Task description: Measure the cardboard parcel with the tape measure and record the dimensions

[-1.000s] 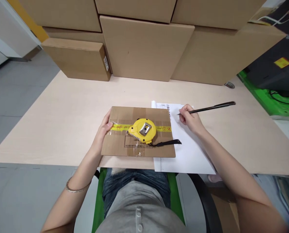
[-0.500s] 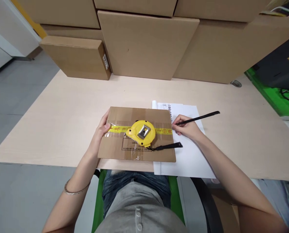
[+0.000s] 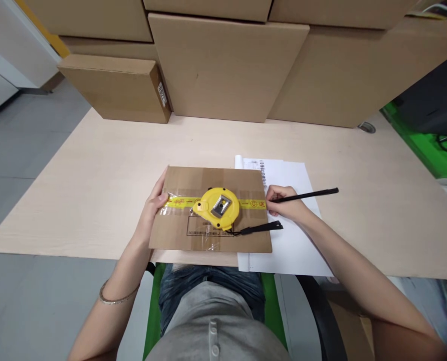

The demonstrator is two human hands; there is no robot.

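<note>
A small cardboard box (image 3: pixel 186 178), sealed with yellow printed tape, lies in front of me and overlaps the left part of an open notebook (image 3: pixel 283 250). My left hand (image 3: pixel 153 208) grips the box's left edge, thumb on top. On the box rests a yellow tape measure (image 3: pixel 229 215) with a metal belt clip facing up; its black wrist strap (image 3: pixel 261 228) trails right past the box edge. My right hand (image 3: pixel 283 201) is closed around a black pen (image 3: pixel 313 194) over the page, beside the box's right edge. The pen tip is hidden by the fingers.
Large cardboard boxes (image 3: pixel 227 70) stand stacked along the back of the table (image 3: pixel 95 185). A flatter carton (image 3: pixel 110 93) leans at back left. At the right edge are a green surface (image 3: pixel 415 140) and dark equipment. A metal cable hole (image 3: pixel 367 127) sits at back right.
My right hand has moved slightly down the page and the pen lies at a flatter angle. The box and the tape measure have shifted very slightly left.
</note>
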